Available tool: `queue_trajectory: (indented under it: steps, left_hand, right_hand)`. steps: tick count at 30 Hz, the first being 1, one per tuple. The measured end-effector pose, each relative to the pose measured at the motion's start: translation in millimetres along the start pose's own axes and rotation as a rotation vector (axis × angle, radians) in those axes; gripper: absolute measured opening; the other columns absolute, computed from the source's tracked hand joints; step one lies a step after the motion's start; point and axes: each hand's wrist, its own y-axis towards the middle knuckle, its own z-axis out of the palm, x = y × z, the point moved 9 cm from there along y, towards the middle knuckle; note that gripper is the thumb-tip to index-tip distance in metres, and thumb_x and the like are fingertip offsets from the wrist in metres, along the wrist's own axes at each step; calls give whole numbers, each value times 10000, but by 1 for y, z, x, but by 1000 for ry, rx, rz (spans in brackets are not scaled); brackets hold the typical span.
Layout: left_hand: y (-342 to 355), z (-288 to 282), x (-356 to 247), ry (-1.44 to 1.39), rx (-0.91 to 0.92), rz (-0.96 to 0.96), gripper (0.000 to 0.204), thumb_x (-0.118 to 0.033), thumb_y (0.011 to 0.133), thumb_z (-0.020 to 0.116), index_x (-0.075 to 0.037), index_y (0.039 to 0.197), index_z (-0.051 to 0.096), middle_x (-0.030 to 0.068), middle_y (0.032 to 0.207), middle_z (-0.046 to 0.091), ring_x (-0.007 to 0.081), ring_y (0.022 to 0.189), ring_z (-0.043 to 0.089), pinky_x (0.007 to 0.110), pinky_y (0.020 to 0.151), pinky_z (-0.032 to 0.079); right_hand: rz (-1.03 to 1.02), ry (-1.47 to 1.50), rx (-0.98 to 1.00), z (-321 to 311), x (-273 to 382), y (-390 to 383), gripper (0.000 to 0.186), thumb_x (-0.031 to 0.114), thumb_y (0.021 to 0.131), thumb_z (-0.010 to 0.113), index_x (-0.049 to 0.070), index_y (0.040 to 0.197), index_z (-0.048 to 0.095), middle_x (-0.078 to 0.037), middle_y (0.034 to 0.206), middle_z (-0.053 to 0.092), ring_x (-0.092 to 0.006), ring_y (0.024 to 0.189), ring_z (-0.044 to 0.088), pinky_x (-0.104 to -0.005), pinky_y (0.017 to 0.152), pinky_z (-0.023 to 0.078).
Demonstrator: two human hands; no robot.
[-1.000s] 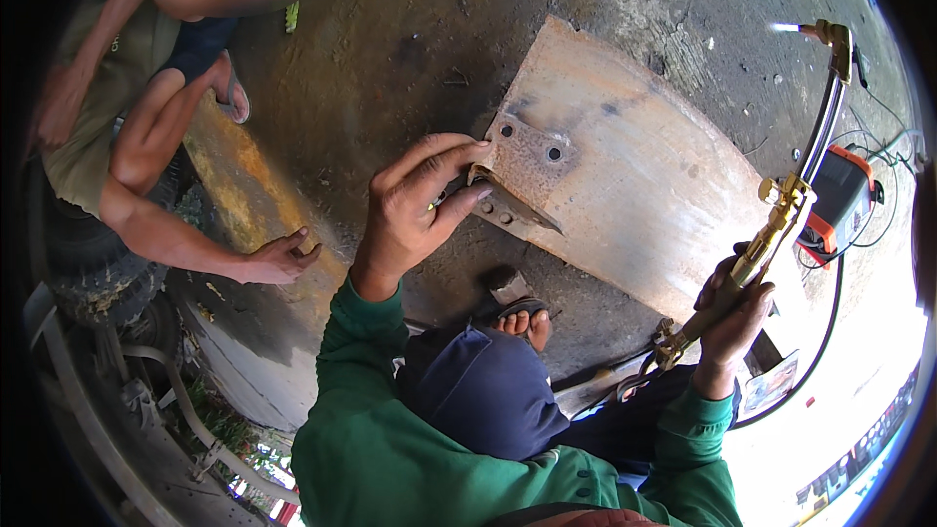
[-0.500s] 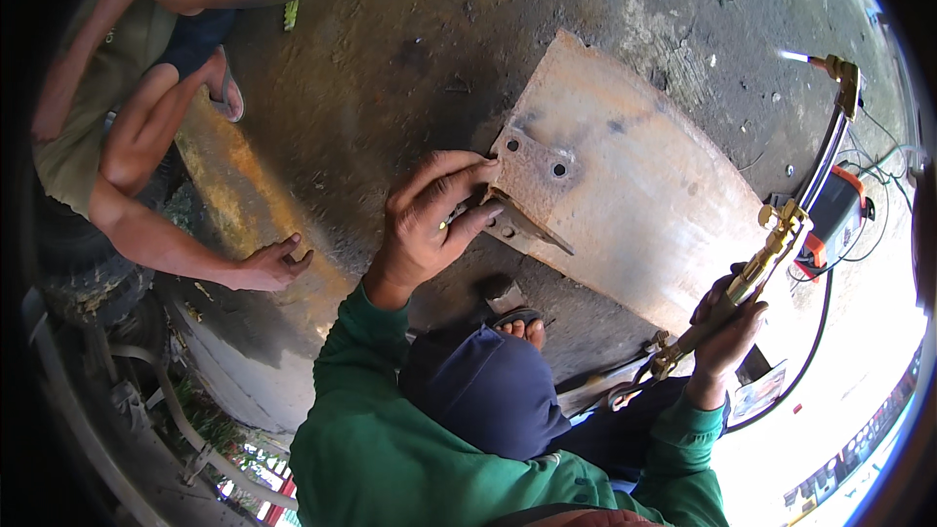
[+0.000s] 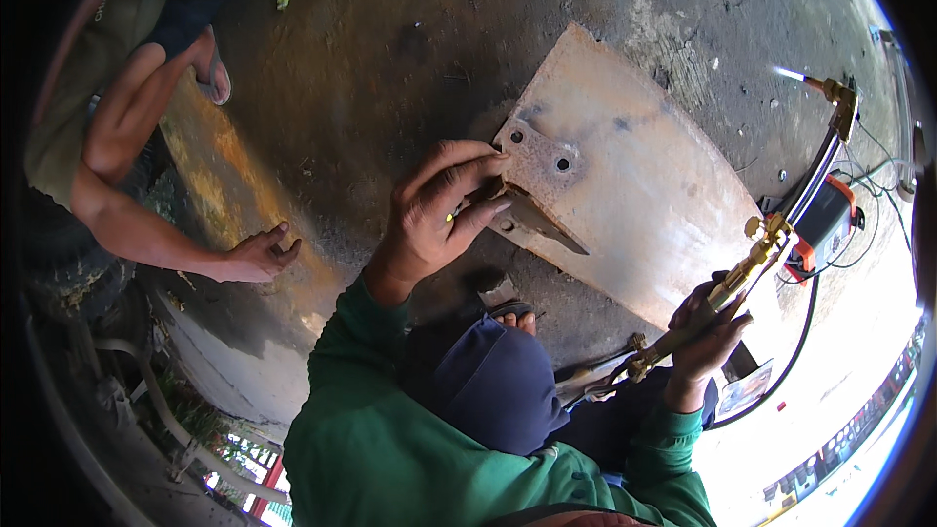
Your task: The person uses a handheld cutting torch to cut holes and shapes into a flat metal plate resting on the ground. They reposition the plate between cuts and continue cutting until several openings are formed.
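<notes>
My left hand [image 3: 429,210] pinches the near-left edge of a rusty metal bracket [image 3: 537,161] with holes, thumb below and fingers above. The bracket lies against a large, rusty, curved-edged metal sheet [image 3: 649,190]; whether the two are joined I cannot tell. A dark, narrow tapering part [image 3: 547,226] slants out below the thumb. In my right hand [image 3: 708,337], to the right of the sheet, is a brass cutting torch [image 3: 766,249] with its fingers wrapped round the handle. The torch head points left, with a bright flame at its tip, apart from the sheet.
At the left, another person's hand [image 3: 262,254] hangs over a yellowish rusty beam [image 3: 220,166]. An orange and black machine [image 3: 823,224] with cables stands at the right. A dark hose [image 3: 805,351] curves near my right leg. My sandalled foot [image 3: 517,320] is below the sheet.
The torch and my right hand have shifted slightly left and down, closer to the sheet. My left hand keeps its pinch on the bracket. The whole view has shifted a little.
</notes>
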Motion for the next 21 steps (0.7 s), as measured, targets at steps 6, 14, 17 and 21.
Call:
queue_trajectory:
  steps: [6,14,17,21]
  left_hand:
    - [-1,-2,0,1,14,-53,397,6,820,773,-17,1205,681,111,1182,665,138,825,631,245,580,489]
    - [-1,0,-14,139,23,-80,487,-103,831,816,-17,1283,654,94,1190,677,132,892,625,239,582,467]
    - [-8,4,-29,158,-32,-99,707,-250,824,850,-12,1420,552,96,1232,676,140,957,622,231,591,465]
    - [-17,3,-46,131,-85,-158,914,-478,844,811,3,1520,428,139,1315,647,187,1044,634,302,772,526]
  right_hand:
    - [-80,-55,-32,2,7,-3,873,781,929,473,-19,1279,504,-62,777,578,-118,523,527,-252,444,439]
    - [-104,-21,26,-5,11,-12,891,776,924,496,-41,1281,498,-70,784,585,-121,512,530,-248,441,437]
    - [-147,-32,50,-7,20,-17,894,771,919,513,-45,1282,498,-73,787,590,-123,517,536,-250,448,444]
    - [-180,-74,103,-19,24,-28,864,745,932,521,-44,1283,503,-74,788,587,-122,538,552,-248,469,458]
